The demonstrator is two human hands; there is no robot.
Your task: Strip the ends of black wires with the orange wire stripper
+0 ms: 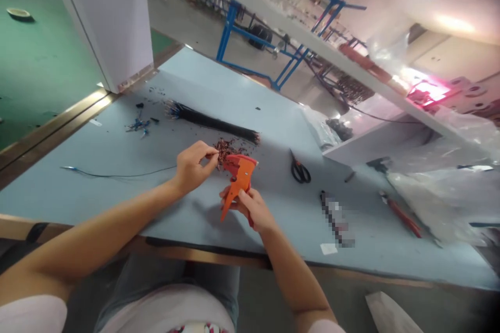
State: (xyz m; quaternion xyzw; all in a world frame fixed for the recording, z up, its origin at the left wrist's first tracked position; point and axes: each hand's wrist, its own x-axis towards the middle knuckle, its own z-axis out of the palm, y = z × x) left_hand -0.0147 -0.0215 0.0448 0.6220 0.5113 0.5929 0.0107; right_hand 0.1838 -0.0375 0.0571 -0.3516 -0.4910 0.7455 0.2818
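Note:
My left hand [195, 167] pinches a thin black wire [128, 174] close to its end, beside the jaws of an orange and red wire stripper [242, 173]. The rest of the wire trails left across the table to a pale tip. My right hand [252, 205] is wrapped round the stripper's handles, and the tool points up and away from me. Whether the wire's end sits inside the jaws I cannot tell. Behind the tool lies a heap of small reddish-brown and dark scraps [228, 146]. Farther back rests a thick bundle of black wires [219, 123].
Black-handled scissors [300, 170] lie right of the stripper. Beyond are a blurred-out object [336, 221], a white label [328, 248], red-handled pliers [402, 214] and plastic bags [425, 197]. Small blue-ended pieces [138, 125] lie at left. A white shelf [312, 36] crosses above the table.

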